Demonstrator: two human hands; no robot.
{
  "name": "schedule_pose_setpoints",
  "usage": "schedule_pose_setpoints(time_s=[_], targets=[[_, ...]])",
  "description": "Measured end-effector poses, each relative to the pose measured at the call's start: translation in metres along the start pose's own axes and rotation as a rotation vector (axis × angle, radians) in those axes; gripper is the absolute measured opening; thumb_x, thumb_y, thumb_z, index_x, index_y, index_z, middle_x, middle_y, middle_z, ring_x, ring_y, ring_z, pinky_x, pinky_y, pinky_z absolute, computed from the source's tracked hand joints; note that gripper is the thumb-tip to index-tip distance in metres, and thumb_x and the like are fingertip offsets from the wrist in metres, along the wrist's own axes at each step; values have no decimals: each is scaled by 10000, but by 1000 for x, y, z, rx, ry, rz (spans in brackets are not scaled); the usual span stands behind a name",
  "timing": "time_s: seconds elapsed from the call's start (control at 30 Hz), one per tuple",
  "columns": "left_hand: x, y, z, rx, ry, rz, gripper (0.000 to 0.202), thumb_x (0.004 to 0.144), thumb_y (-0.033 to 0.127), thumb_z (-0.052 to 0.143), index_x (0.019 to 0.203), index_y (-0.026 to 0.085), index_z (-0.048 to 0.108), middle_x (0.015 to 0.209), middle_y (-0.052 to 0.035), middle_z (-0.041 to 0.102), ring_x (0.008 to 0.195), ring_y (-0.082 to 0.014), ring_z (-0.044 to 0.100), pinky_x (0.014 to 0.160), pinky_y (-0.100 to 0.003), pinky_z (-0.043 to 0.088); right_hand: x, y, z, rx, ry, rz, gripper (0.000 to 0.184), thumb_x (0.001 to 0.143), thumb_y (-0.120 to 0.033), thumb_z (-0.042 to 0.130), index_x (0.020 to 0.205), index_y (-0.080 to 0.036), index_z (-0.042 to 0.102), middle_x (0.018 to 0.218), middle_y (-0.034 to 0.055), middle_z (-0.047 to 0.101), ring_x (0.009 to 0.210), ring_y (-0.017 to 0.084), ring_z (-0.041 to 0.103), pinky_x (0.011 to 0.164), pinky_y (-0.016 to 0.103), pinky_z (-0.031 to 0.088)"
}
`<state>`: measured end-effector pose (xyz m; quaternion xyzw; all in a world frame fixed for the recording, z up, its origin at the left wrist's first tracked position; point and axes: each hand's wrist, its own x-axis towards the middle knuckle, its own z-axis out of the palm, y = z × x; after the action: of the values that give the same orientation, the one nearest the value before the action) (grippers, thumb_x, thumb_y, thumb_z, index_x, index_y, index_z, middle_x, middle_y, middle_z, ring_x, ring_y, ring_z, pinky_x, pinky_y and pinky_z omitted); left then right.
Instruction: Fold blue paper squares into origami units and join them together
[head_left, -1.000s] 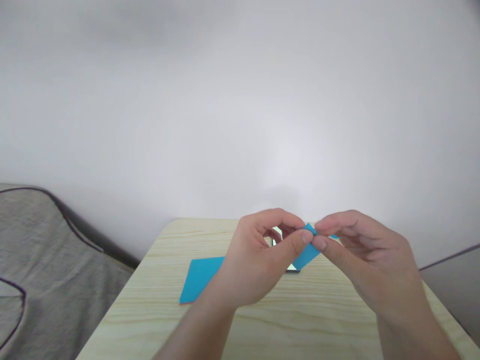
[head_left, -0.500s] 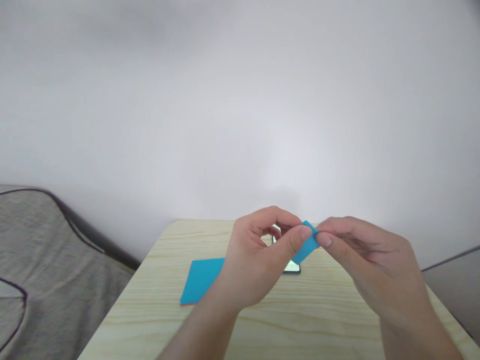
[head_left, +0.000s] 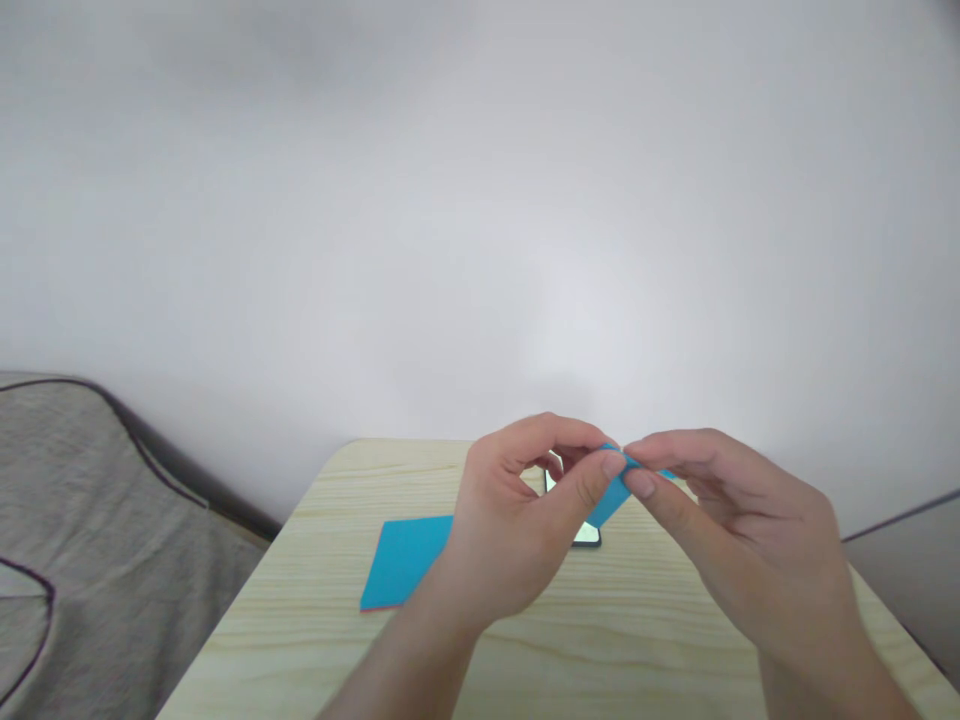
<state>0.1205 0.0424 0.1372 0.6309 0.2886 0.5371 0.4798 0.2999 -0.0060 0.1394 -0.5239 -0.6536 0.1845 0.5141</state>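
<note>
Two hands, the left hand [head_left: 517, 525] and the right hand [head_left: 757, 530], pinch one small blue paper [head_left: 611, 505] above the counter [head_left: 600, 640].

Each thumb presses toward its fingers at the paper's upper edge, tips close together; the lower part slants down in front of a bright-screened phone [head_left: 588, 536] on the counter. A larger blue sheet [head_left: 405, 560] with a reddish near edge lies flat, partly hidden by the left hand and forearm. Grey cloth [head_left: 112, 560] drapes beyond the counter's left side, by a white wall [head_left: 480, 220].

right fingertips [head_left: 641, 484] inward, blue paper [head_left: 612, 502] more covered
</note>
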Motion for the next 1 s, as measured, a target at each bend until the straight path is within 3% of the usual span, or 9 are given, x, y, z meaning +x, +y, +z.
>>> schedule_pose_setpoints(time_s=[0.3, 0.57, 0.73, 0.83, 1.0], targets=[[0, 0, 2, -2, 16, 12, 129, 866, 311, 800, 871, 185, 772, 797, -29, 741, 741, -146, 630, 689, -276, 514, 0, -4, 0, 14, 49, 20, 102, 901, -301, 770, 1001, -296, 790, 927, 21, 804, 796, 196, 764, 673, 280, 631], [-3, -1, 5, -49, 33, 25, 136, 870, 317, 797, 898, 189, 760, 802, -29, 751, 738, -146, 656, 673, -266, 534, 1, -6, 3, 225, 15, 132, 91, 912, -323, 760, 977, -274, 800, 832, 29, 785, 736, 197, 762, 616, 277, 657], [-7, -2, 6, 19, 40, 121, 124, 868, 286, 795, 948, 199, 759, 832, -39, 752, 749, -155, 647, 703, -293, 529, 2, -5, 5, 312, 20, 187, 90, 895, -330, 783, 964, -275, 801, 860, 24, 793, 719, 178, 744, 595, 261, 643], [-9, -3, 6, 72, 60, 167, 220, 822, 288, 839, 1002, 208, 741, 839, -27, 736, 750, -148, 616, 707, -294, 510, 2, -5, 4, 338, 43, 192, 80, 892, -316, 789, 964, -283, 800, 838, 13, 786, 712, 167, 732, 598, 252, 631], [-8, -1, 6, 220, 11, 145, 214, 872, 344, 785, 754, 185, 702, 666, 12, 648, 647, -110, 537, 628, -264, 444, 3, -4, 4, 372, 86, 211, 101, 891, -334, 787, 972, -275, 790, 851, 21, 793, 737, 190, 747, 632, 290, 643]])
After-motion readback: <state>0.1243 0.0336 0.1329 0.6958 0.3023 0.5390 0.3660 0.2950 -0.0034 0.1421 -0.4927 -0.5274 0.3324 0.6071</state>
